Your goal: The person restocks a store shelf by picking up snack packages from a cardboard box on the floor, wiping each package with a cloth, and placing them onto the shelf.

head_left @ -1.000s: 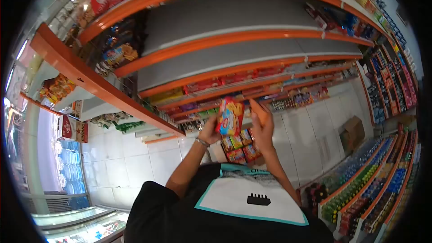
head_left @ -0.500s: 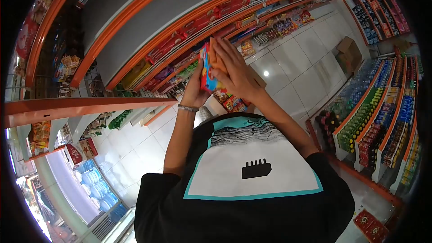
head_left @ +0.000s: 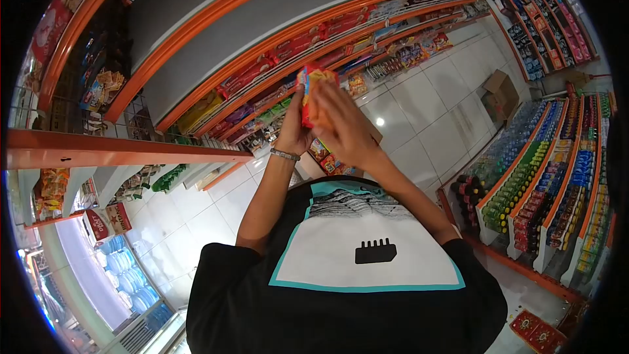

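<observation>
Your left hand (head_left: 295,127) is gripping the packet (head_left: 316,73) before the shelf (head_left: 216,33); your right hand (head_left: 342,124) is covering it, fingers extended, grip unclear. If you're pressing too hard, you're risking crushing it.

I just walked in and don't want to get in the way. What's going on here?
A person in a black T-shirt is holding a red, yellow and blue packet in the left hand. The right hand lies against it, with what looks like a soft orange cloth under the fingers. Both hands are in front of orange-edged grey shelves. Below them, more colourful packets sit together, partly hidden by the arms.
</observation>
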